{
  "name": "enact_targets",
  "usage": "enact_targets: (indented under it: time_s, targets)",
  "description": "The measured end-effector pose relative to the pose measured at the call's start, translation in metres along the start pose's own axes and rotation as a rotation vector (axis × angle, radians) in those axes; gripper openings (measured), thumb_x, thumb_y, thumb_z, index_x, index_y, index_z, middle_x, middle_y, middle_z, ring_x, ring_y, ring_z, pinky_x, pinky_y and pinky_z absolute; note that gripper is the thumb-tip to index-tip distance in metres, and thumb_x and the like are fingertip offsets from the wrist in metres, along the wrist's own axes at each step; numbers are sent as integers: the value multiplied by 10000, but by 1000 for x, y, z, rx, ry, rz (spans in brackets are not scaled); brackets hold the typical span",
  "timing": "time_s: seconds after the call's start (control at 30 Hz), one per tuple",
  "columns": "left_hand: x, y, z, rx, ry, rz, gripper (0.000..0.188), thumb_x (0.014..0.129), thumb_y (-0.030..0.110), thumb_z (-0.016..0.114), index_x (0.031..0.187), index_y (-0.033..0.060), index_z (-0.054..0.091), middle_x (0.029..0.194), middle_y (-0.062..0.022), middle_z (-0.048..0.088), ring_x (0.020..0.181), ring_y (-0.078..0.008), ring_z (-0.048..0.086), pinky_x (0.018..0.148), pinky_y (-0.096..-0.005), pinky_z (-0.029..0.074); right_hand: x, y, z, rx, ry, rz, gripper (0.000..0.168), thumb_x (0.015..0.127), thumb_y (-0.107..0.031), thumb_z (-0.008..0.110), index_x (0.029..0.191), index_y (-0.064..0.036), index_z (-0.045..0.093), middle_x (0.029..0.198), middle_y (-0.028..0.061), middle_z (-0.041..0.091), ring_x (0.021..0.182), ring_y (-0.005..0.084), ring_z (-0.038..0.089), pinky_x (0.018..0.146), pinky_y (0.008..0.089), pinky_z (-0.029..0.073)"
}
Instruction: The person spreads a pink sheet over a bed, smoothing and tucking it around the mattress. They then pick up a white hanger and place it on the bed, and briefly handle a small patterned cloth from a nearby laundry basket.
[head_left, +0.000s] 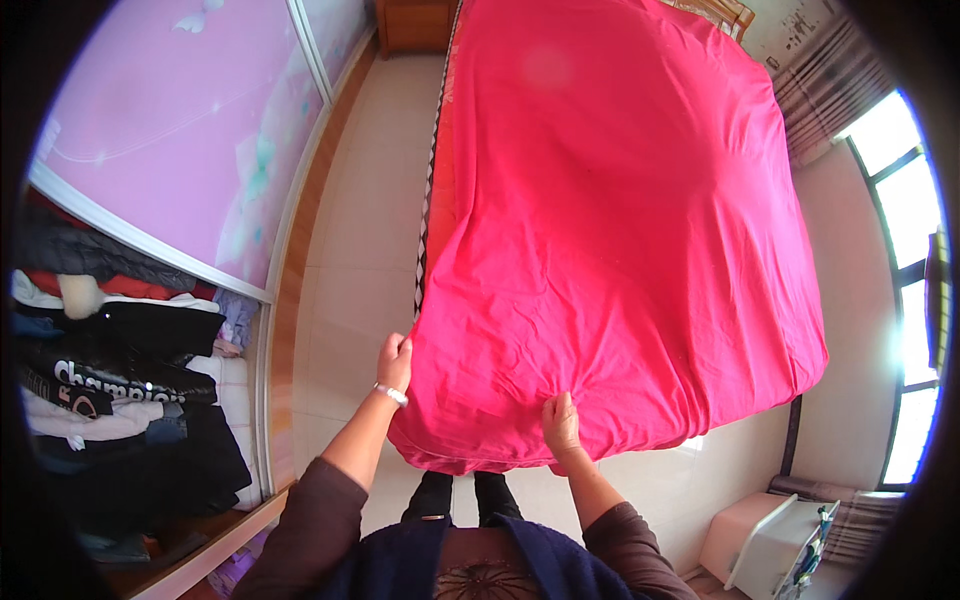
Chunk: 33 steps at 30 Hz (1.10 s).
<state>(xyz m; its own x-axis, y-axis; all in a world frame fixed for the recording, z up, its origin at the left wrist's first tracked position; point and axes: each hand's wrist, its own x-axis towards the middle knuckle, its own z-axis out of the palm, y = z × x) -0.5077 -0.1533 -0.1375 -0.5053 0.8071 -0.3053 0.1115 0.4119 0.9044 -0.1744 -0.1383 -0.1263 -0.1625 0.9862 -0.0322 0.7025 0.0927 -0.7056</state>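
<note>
A bright pink fitted bed sheet (570, 225) lies wrinkled over a bed and hangs at its near end. My left hand (395, 363), with a bracelet on the wrist, is closed on the sheet's edge at the near left corner. To its right, my right hand (562, 422) grips the cloth near the end of the bed, and folds fan out from the fist. Along the left side, the mattress (442, 176) shows orange-red with a black-and-white checked edge. The fingertips of both hands are partly hidden in the fabric.
On the left stands a wardrobe with purple sliding doors (172, 112) and stacked clothes (120, 360). A tiled floor strip (345, 225) runs between wardrobe and bed. A wooden cabinet (415, 26) is at the far end. Windows (900, 217) and a white cabinet (765, 536) are at the right.
</note>
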Motion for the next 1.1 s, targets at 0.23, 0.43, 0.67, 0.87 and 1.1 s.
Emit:
enact_targets:
  time_s: [0.23,0.43,0.67,0.87,1.1]
  targets:
    - [-73,79,-64,-927,-368,-255,79,898,169,506,895,96,476,952,-6,557,913,-126,529,859,-311,421,-11,-128,12,709,-234,81,139,867,-149,564,922,-27,529,910,167,567,956,311,553,790,364,468]
    - [-78,102,-98,-947,-509,-353,496,905,373,496,1260,30,442,1249,-101,505,1145,-223,488,974,-399,381,-13,-201,38,476,-773,-269,91,853,-115,560,886,-35,530,1159,188,490,1247,329,362,937,391,387]
    - [-91,86,-142,-1060,-380,-359,525,918,399,453,1273,13,418,1296,-118,465,1188,-237,452,997,-427,360,-32,-194,47,436,-859,-430,116,808,-99,570,866,-20,509,1099,203,509,1151,359,438,882,415,415]
    - [-77,12,-133,-1087,-518,-749,516,906,384,487,1267,18,434,1262,-114,504,1134,-233,503,963,-421,398,-58,-102,86,-165,-799,-605,202,775,-158,552,925,-22,547,1093,186,529,1036,335,482,846,434,415]
    - [-94,28,-143,-809,-581,-550,458,853,328,565,1190,22,519,1183,-93,565,1096,-192,526,948,-378,412,-49,-53,20,-499,-536,-542,173,763,-187,535,900,-120,615,1429,212,211,1307,378,219,1060,533,159]
